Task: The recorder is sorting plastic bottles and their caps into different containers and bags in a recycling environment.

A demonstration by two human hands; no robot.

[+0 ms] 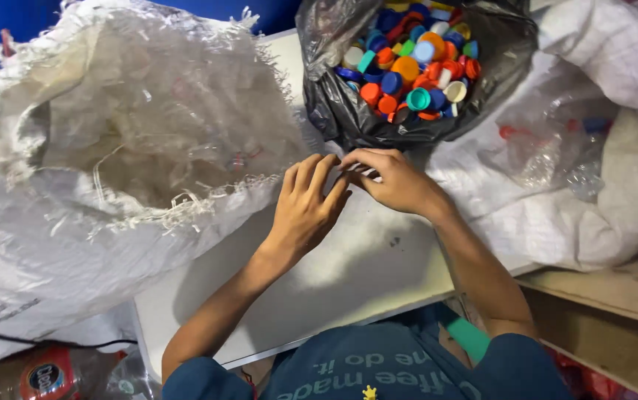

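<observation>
Centrally, black bag point(349, 118) w/ caps point(411, 63), woven sack point(74, 244)

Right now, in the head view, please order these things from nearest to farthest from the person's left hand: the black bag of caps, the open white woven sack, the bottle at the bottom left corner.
From the left hand:
1. Black bag of caps, just above, beside the fingertips.
2. Open white woven sack, to the left; its frayed rim comes near the hand.
3. Bottle, far down at the bottom left corner.
</observation>
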